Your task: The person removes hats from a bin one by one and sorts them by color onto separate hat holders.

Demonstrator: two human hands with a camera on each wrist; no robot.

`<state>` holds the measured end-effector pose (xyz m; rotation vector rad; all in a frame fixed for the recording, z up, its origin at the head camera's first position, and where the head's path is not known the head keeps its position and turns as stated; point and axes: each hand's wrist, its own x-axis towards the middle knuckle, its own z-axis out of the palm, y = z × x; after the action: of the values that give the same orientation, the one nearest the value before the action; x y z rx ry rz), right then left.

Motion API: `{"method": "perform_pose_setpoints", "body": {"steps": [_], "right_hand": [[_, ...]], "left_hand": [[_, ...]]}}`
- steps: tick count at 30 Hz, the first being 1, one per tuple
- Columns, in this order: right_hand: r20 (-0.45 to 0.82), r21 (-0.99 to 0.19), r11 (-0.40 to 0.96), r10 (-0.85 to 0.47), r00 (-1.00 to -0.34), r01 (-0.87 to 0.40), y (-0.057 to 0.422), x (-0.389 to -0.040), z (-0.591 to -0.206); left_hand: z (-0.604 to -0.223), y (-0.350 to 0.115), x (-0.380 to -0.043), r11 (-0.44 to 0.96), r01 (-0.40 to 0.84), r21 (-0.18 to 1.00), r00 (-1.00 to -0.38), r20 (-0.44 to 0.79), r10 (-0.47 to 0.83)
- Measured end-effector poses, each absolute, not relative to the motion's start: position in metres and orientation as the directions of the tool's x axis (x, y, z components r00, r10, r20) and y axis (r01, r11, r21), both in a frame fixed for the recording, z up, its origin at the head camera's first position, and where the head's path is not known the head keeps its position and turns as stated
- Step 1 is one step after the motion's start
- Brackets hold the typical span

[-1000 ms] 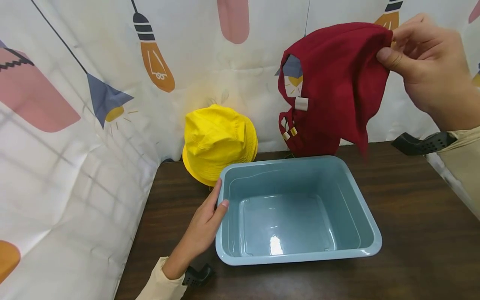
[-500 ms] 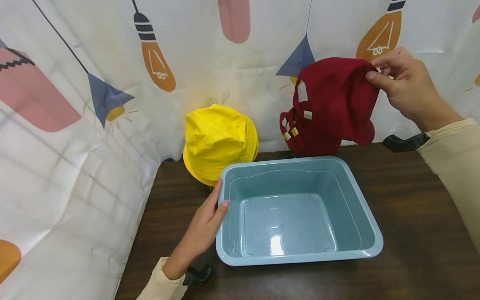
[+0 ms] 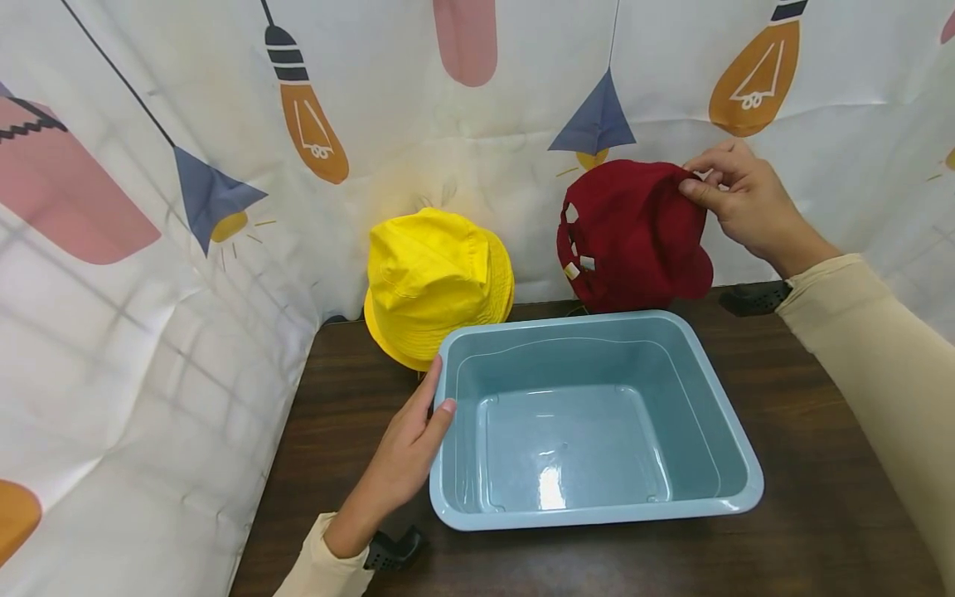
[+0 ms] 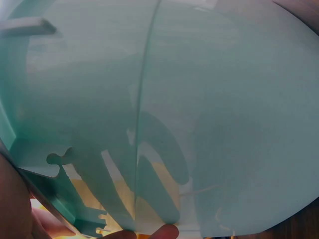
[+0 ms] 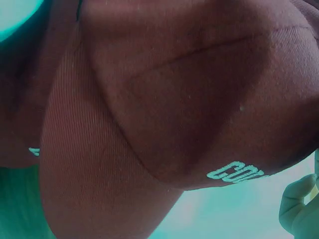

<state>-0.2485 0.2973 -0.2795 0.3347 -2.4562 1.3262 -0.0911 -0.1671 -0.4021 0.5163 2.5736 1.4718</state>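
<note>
My right hand (image 3: 746, 199) pinches the edge of a dark red baseball cap (image 3: 634, 215) behind the basin. This cap overlaps a second red cap (image 3: 608, 294) at the back wall, hiding most of it. In the right wrist view the held cap (image 5: 174, 109) fills the picture, pale lettering near its edge, with part of the other cap (image 5: 20, 119) at the left. My left hand (image 3: 403, 452) holds the left rim of a blue-grey plastic basin (image 3: 597, 516), thumb over the rim and fingers along the outside. Nothing lies in the basin.
A yellow brimmed hat (image 3: 433, 282) stands behind the basin's left corner, near my left fingertips. A white printed cloth (image 3: 485, 182) hangs at the back and left. The dark wooden table (image 3: 828, 448) extends right of the basin.
My right hand has lowered the held red cap and moved left, bringing it over the other red cap. My left hand and the basin have stayed in place.
</note>
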Motion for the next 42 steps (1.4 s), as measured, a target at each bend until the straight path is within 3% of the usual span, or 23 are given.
{"method": "perform_pose_setpoints", "body": {"steps": [17,32,37,42], "right_hand": [[0.291,-0.734,0.626,-0.060,-0.955,-0.263,0.305,-0.256,-0.317],[0.093,-0.757,0.642,-0.083,-0.992,-0.125,0.324,-0.246,-0.354],[0.032,-0.776,0.626,-0.082,-0.996,-0.077,0.331,-0.243,-0.364],[0.046,-0.776,0.625,-0.069,-0.997,-0.079,0.338,-0.238,-0.371]], "left_hand": [[-0.402,-0.166,-0.091,0.457,0.224,0.861,-0.934,0.056,0.353],[-0.400,-0.168,-0.091,0.486,0.237,0.841,-0.932,0.056,0.357],[-0.388,-0.171,-0.090,0.623,0.265,0.736,-0.935,0.039,0.351],[-0.345,-0.163,-0.085,0.794,0.375,0.478,-0.923,0.109,0.370]]}}
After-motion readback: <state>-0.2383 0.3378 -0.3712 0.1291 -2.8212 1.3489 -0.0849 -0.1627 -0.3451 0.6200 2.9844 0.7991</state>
